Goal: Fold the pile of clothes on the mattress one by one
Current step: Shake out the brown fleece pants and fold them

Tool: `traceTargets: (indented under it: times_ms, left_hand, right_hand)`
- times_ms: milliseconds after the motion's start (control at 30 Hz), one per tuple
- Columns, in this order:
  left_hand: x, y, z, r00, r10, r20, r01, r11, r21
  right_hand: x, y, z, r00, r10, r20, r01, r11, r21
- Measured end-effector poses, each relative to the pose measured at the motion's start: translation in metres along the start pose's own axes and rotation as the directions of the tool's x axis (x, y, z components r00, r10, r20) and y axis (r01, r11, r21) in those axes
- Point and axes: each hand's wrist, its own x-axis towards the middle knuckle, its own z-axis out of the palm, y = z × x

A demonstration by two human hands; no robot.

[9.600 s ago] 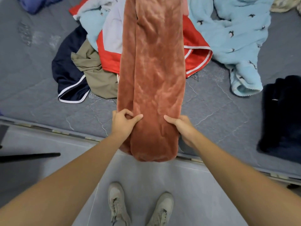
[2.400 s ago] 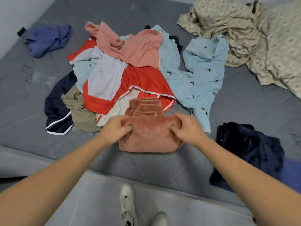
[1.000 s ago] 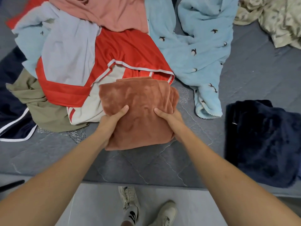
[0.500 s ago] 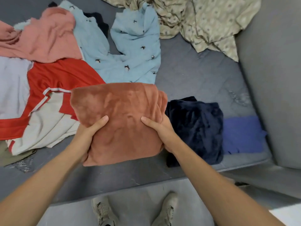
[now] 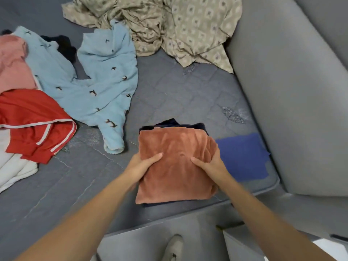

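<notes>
A folded rust-brown fleece garment (image 5: 177,147) lies on top of a folded dark navy garment (image 5: 169,122) near the mattress's front right corner. My left hand (image 5: 143,164) grips its left edge, thumb on top. My right hand (image 5: 211,164) grips its right edge the same way. The unfolded pile lies to the left: a light blue garment with small dark bird prints (image 5: 94,80), a red garment with white stripes (image 5: 32,117), a pink one (image 5: 13,65) and a white one (image 5: 15,166).
The grey quilted mattress (image 5: 178,91) has a folded blue cloth (image 5: 243,157) right of the stack. A beige patterned sheet (image 5: 180,25) is bunched at the back. A grey padded wall (image 5: 291,91) rises on the right. My shoe (image 5: 173,247) is on the floor below.
I lifted the folded rust-brown garment from in front of the pile and carried it right. It now lies on the dark navy garment, both hands still on it.
</notes>
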Motion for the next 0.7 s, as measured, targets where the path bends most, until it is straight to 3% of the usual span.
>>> traceTargets:
  times_ms: [67,133,200,233,300,367,433,700]
  left_hand:
    - [0.005,-0.007,0.014,0.972,0.117,-0.205,-0.050,0.950,0.308]
    - [0.000,-0.009,0.026,0.866,0.383,-0.321,-0.094,0.756,0.648]
    - [-0.007,-0.008,0.036,0.716,0.665,-0.211,-0.166,0.455,0.875]
    - [-0.010,-0.005,0.041,0.662,0.744,-0.088,-0.217,0.303,0.928]
    - [-0.010,-0.006,0.054,0.639,0.754,0.151,-0.322,0.084,0.943]
    - [-0.008,-0.016,0.064,0.711,0.668,0.220,-0.330,0.041,0.943]
    - [0.002,-0.030,0.064,0.775,0.603,0.191,-0.279,0.054,0.959]
    - [0.073,-0.106,0.047,0.724,0.672,0.157,-0.216,0.004,0.976]
  right_hand:
    - [0.007,0.017,0.000,0.990,-0.049,-0.133,0.020,0.976,-0.217]
    - [0.006,0.022,0.002,0.894,-0.367,-0.257,0.221,0.859,-0.461]
    - [0.001,0.013,0.009,0.759,-0.621,-0.196,0.405,0.686,-0.604]
    - [0.001,0.009,0.015,0.733,-0.673,-0.100,0.468,0.605,-0.644]
    - [0.002,0.007,0.027,0.742,-0.667,0.077,0.523,0.503,-0.688]
    - [0.006,0.011,0.034,0.781,-0.610,0.134,0.503,0.487,-0.714]
    - [0.016,0.019,0.040,0.795,-0.593,0.126,0.471,0.475,-0.743]
    - [0.073,0.084,0.089,0.726,-0.682,0.089,0.473,0.402,-0.784]
